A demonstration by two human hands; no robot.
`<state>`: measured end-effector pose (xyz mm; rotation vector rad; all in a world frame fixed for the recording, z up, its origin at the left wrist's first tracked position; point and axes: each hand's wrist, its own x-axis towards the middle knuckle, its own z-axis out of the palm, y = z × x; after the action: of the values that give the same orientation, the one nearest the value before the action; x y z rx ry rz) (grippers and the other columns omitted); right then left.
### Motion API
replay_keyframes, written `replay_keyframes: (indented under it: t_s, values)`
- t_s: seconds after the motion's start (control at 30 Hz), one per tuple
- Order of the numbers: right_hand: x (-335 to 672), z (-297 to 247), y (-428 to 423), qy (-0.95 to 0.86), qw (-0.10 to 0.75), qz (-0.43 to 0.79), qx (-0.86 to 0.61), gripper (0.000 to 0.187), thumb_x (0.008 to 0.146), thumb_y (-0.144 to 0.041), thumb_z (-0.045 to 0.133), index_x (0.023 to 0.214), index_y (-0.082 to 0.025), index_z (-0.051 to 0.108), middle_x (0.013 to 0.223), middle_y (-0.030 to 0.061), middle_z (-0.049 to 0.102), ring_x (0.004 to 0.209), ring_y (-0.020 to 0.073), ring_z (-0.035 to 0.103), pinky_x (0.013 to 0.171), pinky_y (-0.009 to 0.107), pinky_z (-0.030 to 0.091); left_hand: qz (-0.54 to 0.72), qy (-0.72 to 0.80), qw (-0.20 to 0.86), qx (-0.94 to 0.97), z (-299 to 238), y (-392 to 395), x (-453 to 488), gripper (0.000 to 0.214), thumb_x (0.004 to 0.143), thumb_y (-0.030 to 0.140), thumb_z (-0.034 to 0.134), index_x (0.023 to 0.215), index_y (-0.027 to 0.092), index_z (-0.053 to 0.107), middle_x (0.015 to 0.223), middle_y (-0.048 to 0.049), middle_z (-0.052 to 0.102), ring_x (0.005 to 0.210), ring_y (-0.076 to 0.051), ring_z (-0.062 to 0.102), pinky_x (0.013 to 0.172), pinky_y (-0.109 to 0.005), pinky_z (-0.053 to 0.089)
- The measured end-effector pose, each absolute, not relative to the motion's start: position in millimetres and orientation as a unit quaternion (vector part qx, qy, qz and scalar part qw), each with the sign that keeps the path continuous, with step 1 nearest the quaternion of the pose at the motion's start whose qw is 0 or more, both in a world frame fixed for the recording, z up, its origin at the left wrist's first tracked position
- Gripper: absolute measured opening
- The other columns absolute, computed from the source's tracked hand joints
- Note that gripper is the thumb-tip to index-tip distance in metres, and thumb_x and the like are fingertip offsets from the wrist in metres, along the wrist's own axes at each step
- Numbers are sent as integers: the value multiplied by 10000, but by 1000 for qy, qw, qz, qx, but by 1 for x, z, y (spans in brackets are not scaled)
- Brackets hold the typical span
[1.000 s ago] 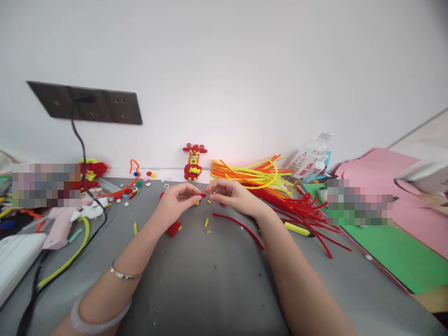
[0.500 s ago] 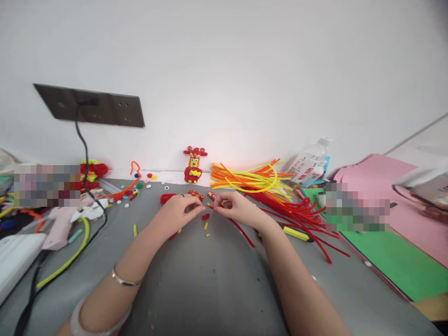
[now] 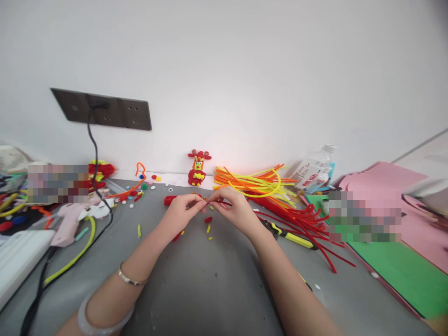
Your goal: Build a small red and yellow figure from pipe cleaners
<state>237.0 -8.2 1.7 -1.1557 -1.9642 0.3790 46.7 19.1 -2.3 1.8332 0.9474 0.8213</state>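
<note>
My left hand (image 3: 182, 213) and my right hand (image 3: 235, 209) meet fingertip to fingertip above the grey table. Between them runs a thin red pipe cleaner (image 3: 224, 202), pinched by both. Just behind my fingers lie red craft pieces (image 3: 170, 200), partly hidden by my left hand. Small cut bits lie below: a red piece (image 3: 208, 219) and a yellow piece (image 3: 208, 229). Against the wall stands a red and yellow figure (image 3: 196, 176) with googly eyes and a winged red hat.
Yellow and orange pipe cleaners (image 3: 252, 181) and red ones (image 3: 297, 217) lie right, near a yellow-black tool (image 3: 297, 238) and a bottle (image 3: 317, 163). Green paper (image 3: 395, 275) is far right. A pink glue gun (image 3: 67, 226), black cord (image 3: 96, 158) and white box (image 3: 23, 252) are left.
My right hand has moved closer to my left, and their fingertips now meet. The red pipe cleaner, which hung down right, now lies across my right fingers. The whole view has shifted slightly.
</note>
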Motion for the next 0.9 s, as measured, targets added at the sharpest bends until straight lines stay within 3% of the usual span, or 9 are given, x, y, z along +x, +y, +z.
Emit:
replay_keyframes:
  t_s: [0.23,0.67,0.9]
  values:
    - [236,2,-10,-787,403,127,-450,140,937,-187,519,950,-212,657,878,53,662,766,167,592,699,285,459,345,376,547,663,7,12,49,327,850,480,559,734,176,593,713,-2,604,515,-92,404,537,-250,364]
    - [241,7,-10,-797,407,134,-425,142,950,-215,524,906,-202,658,857,48,640,742,154,558,668,273,437,336,349,570,663,6,15,45,315,823,471,623,726,172,632,654,30,525,534,-85,416,550,-247,368]
    - [240,6,-9,-796,402,141,-430,126,932,-236,561,864,-202,661,826,43,629,712,148,541,637,268,426,324,354,610,630,1,18,45,267,757,430,714,816,172,678,643,24,582,564,-102,510,573,-249,432]
